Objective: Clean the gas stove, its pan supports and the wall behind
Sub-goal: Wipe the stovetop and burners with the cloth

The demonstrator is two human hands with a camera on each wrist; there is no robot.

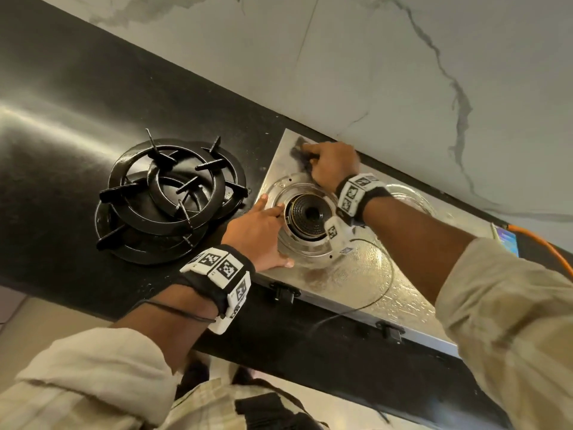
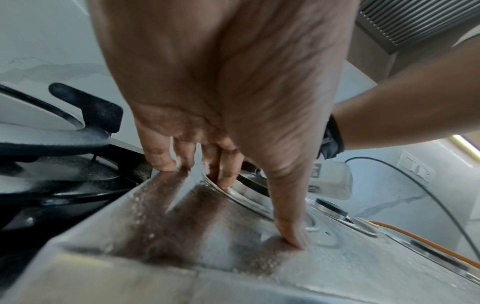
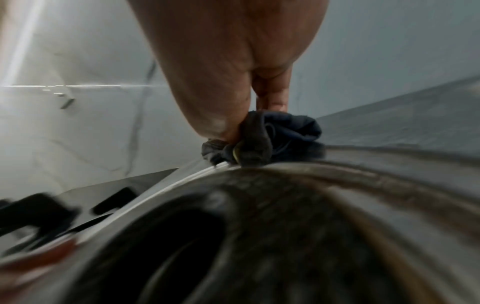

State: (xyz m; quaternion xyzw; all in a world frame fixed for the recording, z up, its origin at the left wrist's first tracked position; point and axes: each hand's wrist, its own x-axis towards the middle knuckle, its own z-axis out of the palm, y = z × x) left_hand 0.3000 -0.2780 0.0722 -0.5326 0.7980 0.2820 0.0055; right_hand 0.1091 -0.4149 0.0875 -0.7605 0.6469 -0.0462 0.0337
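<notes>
The steel gas stove (image 1: 372,274) sits on a black counter, its left burner (image 1: 307,215) bare. My right hand (image 1: 331,166) grips a dark grey cloth (image 1: 299,150) and presses it on the stove's far left corner by the wall; the cloth (image 3: 262,139) is bunched under the fingers in the right wrist view. My left hand (image 1: 260,234) rests with straight fingers on the stove's left edge, fingertips (image 2: 226,181) at the burner ring, thumb on the wet steel top (image 2: 182,236). Two black pan supports (image 1: 167,193) lie stacked on the counter to the left.
The marble-patterned wall (image 1: 403,72) rises directly behind the stove. An orange gas hose (image 1: 542,240) runs off at the right. Black knobs (image 1: 283,291) line the stove's front. A thin black cable (image 1: 372,293) from the wrist band lies across the stove top.
</notes>
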